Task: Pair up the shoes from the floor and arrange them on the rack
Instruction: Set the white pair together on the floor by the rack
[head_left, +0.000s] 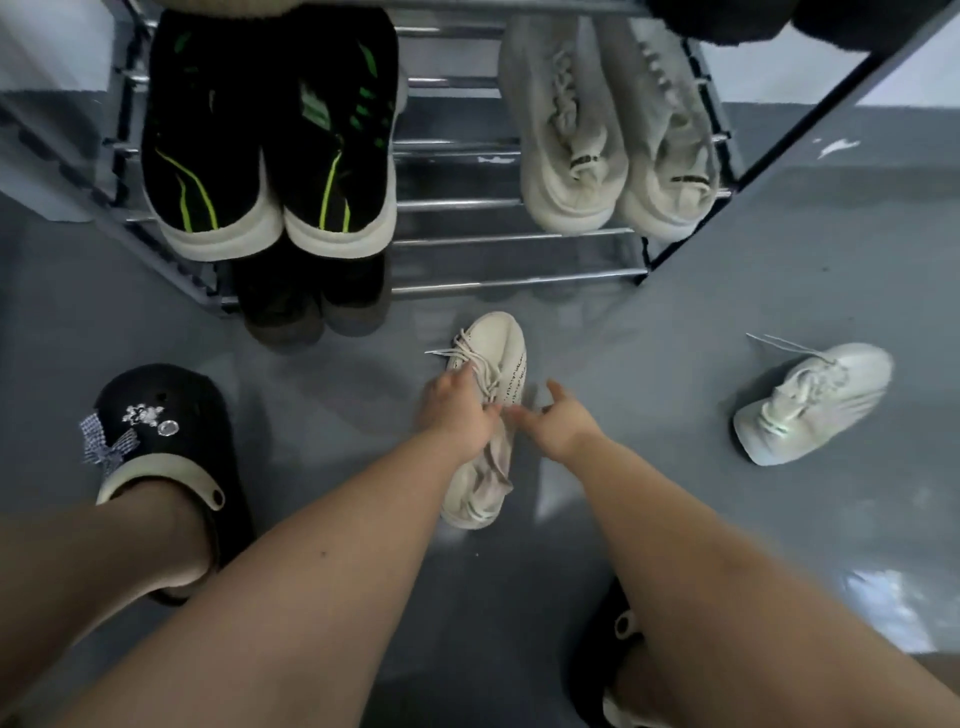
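Now, beige sneaker (493, 395) toe toward rack (467, 239), left hand (457, 410) gripping laces, right hand (556, 426) fingers loose.

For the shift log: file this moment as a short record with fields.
rack: black-green pair left, beige pair right
floor: beige sneaker in front of rack; white sneaker to its right, tipped
left hand: grips beige sneaker at the laces
right hand: open, beside the same sneaker
worn: black clog on a foot

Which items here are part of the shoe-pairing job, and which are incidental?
Job: beige sneaker under both hands, left hand, right hand; white sneaker on floor; rack.
Incidental: worn black clog.
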